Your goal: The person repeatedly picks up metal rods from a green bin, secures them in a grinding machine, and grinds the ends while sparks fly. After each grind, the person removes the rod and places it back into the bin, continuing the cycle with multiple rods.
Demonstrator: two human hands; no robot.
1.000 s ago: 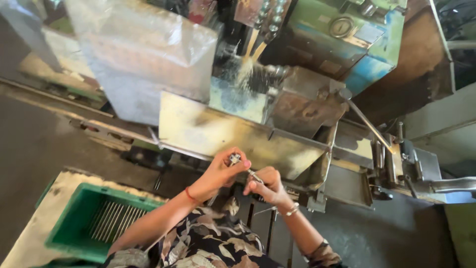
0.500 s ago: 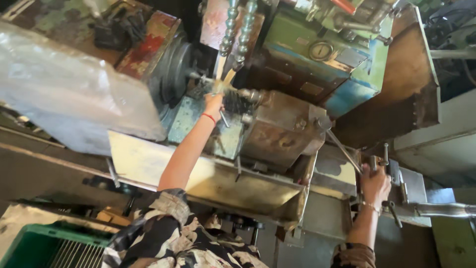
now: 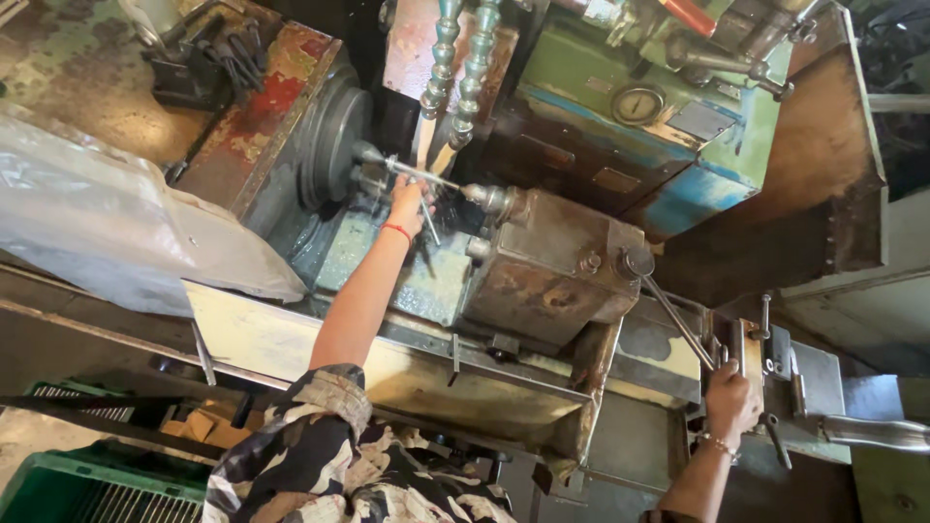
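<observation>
1. Since half a second ago little has shifted: your left hand (image 3: 409,201) has stayed up at the machine's spindle and your right hand (image 3: 731,402) has stayed on the lever at the right. A second ago both hands were together low in front of you, working a small metal piece.

2. Your left hand's fingers are curled around a thin metal rod (image 3: 423,175) that runs level between the round grey chuck (image 3: 334,145) and the rusty block (image 3: 552,266) to its right. The fingertips touch the rod near its middle; how firmly they pinch it, you cannot tell from here.

3. Your right hand is clenched around the lower end of a slanted metal lever (image 3: 678,324), which rises up and left to a round knob on the rusty block.

4. Two beaded coolant hoses (image 3: 463,73) hang down just above the rod, nozzles pointing at it.

5. Below your left arm lies a pale, stained metal tray (image 3: 262,339) along the machine's front. A sheet of clear plastic (image 3: 107,228) covers the left part of the machine.

6. A green crate (image 3: 73,484) holding thin metal rods sits at the bottom left. The machine's green and blue housing (image 3: 668,126), with a round gauge, stands at the upper right.
</observation>
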